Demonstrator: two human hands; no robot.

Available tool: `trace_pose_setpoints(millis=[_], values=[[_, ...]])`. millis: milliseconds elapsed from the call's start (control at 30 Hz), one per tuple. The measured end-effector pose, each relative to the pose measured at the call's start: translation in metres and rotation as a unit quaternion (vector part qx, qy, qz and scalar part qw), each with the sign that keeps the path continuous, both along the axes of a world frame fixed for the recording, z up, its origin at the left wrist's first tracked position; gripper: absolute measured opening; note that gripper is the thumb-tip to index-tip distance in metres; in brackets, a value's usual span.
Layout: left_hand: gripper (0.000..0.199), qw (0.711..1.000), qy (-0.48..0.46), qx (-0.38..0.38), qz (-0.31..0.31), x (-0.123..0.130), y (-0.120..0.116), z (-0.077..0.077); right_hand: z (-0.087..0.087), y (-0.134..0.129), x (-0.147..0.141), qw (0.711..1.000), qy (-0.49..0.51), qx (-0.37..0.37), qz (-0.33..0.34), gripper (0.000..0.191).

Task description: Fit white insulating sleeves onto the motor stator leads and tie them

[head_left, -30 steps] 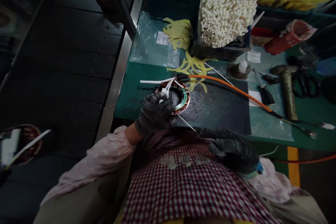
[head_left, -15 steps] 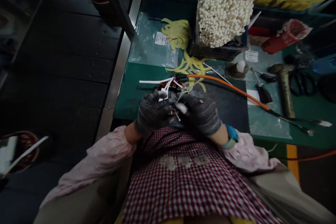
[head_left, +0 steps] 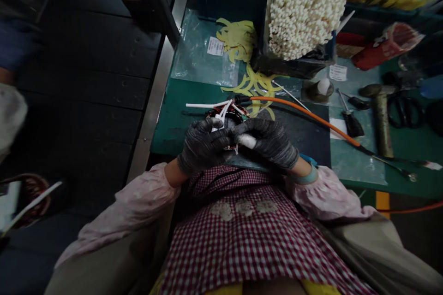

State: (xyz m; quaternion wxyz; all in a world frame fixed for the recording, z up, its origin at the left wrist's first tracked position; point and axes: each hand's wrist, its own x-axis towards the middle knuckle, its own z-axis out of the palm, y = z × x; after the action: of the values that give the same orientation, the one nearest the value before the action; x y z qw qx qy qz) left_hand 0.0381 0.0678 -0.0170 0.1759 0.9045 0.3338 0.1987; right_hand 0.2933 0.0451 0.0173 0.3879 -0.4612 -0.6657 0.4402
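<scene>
A round motor stator (head_left: pixel 236 114) with dark core and copper windings lies at the bench's front edge, directly before me. White sleeved leads (head_left: pixel 207 105) stick out from its top side. My left hand (head_left: pixel 205 146), in a grey knit glove, is closed on its left side, thumb beside a white piece near the leads. My right hand (head_left: pixel 269 140), gloved alike, has its fingers pinched together at the stator's right side, meeting the left fingertips. White wrapping covers its thumb. Whatever the right fingers pinch is hidden. A short white end pokes out below the stator.
Behind the stator runs an orange cable (head_left: pixel 294 107). Yellow strips (head_left: pixel 256 80) and a box of white-tipped sticks (head_left: pixel 301 23) lie beyond. A screwdriver (head_left: pixel 352 122) and hammer (head_left: pixel 382 120) are at right. Left, on a dark conveyor (head_left: pixel 86 101), sit more stators; a co-worker's gloved hand (head_left: pixel 17 44) shows.
My right hand has turned and come closer to the left fingertips; the thin pale piece by its fingers is out of sight. A co-worker's gloved hand has come in at the left edge.
</scene>
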Motion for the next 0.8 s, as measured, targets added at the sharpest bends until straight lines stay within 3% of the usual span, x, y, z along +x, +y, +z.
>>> trace_pose_setpoints(millis=[133,267,400,533,600,700,800], values=[[0.032,1.0,-0.012,-0.004,-0.001,0.001,0.0,-0.002,-0.009,-0.002,0.0,0.999,-0.004,0.05,0.015,0.019],[0.029,0.999,-0.037,0.029,-0.004,0.002,-0.001,-0.007,-0.022,-0.009,0.004,0.982,-0.044,0.152,0.105,0.025],[0.026,0.997,-0.044,0.06,-0.007,0.0,-0.002,-0.01,-0.029,-0.023,0.007,0.982,-0.074,0.145,0.091,0.023],[0.026,0.997,-0.046,0.062,-0.017,-0.004,-0.001,-0.015,-0.033,-0.028,-0.006,0.97,-0.052,0.205,0.118,0.027],[0.025,0.997,-0.03,0.067,-0.013,-0.005,0.0,-0.02,-0.034,-0.024,-0.022,0.98,-0.072,0.172,0.064,0.023],[0.017,0.99,-0.049,0.134,-0.003,-0.003,-0.001,-0.024,-0.03,-0.012,-0.043,0.984,-0.109,0.137,-0.03,0.019],[0.022,0.977,-0.089,0.191,-0.019,-0.002,-0.01,-0.019,-0.018,-0.002,-0.032,0.976,-0.114,0.135,-0.125,0.022]])
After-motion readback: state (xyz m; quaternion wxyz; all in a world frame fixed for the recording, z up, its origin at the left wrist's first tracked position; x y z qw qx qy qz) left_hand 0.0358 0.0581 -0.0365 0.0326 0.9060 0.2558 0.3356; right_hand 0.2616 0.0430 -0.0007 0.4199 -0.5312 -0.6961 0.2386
